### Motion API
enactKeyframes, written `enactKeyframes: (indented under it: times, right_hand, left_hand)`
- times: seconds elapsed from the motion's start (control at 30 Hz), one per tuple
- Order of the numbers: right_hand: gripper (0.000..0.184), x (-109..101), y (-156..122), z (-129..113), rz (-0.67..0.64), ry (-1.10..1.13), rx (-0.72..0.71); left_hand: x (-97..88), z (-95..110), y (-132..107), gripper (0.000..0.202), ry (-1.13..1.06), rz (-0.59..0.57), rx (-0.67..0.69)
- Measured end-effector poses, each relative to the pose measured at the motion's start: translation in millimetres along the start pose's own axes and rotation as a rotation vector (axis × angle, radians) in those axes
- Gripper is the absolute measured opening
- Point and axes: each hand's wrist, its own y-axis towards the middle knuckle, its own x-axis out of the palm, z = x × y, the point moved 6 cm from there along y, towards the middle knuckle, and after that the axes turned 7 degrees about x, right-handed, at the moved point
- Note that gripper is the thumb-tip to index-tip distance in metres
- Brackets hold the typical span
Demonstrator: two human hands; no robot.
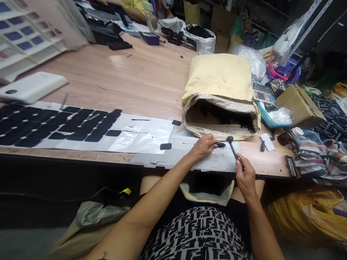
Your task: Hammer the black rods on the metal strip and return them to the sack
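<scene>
My left hand [204, 145] rests on a grey plate [189, 159] at the table's front edge, fingers pinched on a small black piece [220, 144]. My right hand [244, 175] grips the handle of a small hammer [232, 145], whose round head hovers just right of the black piece. Directly behind both hands lies a brown paper sack [221, 108] on its side, mouth open toward me, with dark pieces inside.
A long white sheet [135, 135] carrying rows of black pads [54, 124] stretches left along the wooden table [130, 76]. A white box [31, 86] sits far left. A calculator [261, 93], cardboard box [299, 105] and striped cloth [320, 159] crowd the right.
</scene>
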Motion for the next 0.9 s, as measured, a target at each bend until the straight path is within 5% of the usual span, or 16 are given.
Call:
enactKeyframes:
  times: [0.6,0.9]
  right_hand:
    - [0.033,19,5,-5,-0.062,-0.051,-0.025]
    - [0.032,10,55,30,0.194,-0.529,0.01]
  left_hand:
    - [-2.2,1,3,0.019,-0.023,-0.021,-0.035]
    - [-13.2,2,4,0.036,-0.141,0.009,-0.08]
